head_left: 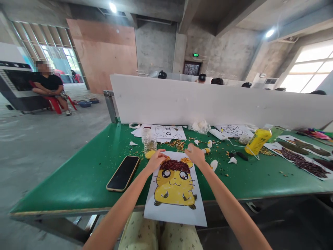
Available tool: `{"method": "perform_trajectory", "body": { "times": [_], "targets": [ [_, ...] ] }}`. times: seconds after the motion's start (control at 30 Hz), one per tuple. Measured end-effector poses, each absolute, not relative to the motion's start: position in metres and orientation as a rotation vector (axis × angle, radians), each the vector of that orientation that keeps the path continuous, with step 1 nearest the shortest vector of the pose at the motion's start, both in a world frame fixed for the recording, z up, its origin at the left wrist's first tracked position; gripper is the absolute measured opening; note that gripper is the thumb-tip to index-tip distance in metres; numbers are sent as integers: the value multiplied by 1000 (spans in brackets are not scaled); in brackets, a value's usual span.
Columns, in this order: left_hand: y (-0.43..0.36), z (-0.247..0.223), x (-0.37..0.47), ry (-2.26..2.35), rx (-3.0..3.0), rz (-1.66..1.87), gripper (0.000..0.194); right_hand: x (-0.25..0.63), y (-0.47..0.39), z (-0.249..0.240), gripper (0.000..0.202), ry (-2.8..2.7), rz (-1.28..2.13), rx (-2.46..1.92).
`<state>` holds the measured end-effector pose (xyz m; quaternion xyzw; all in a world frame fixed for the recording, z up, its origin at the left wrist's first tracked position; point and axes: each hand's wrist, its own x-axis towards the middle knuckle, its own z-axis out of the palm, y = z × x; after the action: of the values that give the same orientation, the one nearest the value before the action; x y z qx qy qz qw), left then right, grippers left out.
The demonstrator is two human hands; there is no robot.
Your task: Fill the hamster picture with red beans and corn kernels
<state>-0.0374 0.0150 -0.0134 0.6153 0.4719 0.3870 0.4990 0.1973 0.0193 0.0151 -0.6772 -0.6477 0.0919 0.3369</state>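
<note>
A white paper sheet with a hamster picture (173, 191) lies in front of me, its lower end reaching past the table's near edge. The hamster's body is yellow, its head top is covered in dark red grains, and its ears are filled with yellow pieces. At the sheet's upper left corner, my left hand (156, 161) has its fingers closed on the edge. My right hand (195, 155) is closed at the upper right corner, its fingertips partly hidden. Just beyond my left hand stands a clear plastic jar (150, 143), with a yellow lid (150, 154) near it.
A phone (123, 173) lies left on the green table (78, 177). Glue bottles (214, 165), scattered grains (178, 144) and a yellow bottle (258, 141) are around. Seed-covered pictures (299, 159) lie right. A white board (208, 104) stands behind. A person (49, 81) sits far left.
</note>
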Motion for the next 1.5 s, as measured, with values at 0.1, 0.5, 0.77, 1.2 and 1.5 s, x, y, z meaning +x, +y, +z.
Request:
{"method": "perform_trajectory", "body": {
  "times": [0.1, 0.5, 0.77, 1.2, 1.5],
  "targets": [
    [15, -14, -38, 1151, 1502, 926, 31, 192, 26, 14, 17, -1702, 242, -1750],
    [15, -18, -38, 1153, 1520, 965, 36, 186, 23, 22, 37, -1485, 728, -1524],
    [17, -20, -35, 1145, 1517, 950, 31, 140, -38, 80, 41, -1316, 1496, -833],
    [14, -17, -36, 1139, 1520, 927, 32, 138, -127, 153, 36, -1181, 1733, -281],
    [17, -22, -36, 1145, 1521, 982, 30, 169, -23, 63, 17, -1530, 701, -1118]
  ]
}}
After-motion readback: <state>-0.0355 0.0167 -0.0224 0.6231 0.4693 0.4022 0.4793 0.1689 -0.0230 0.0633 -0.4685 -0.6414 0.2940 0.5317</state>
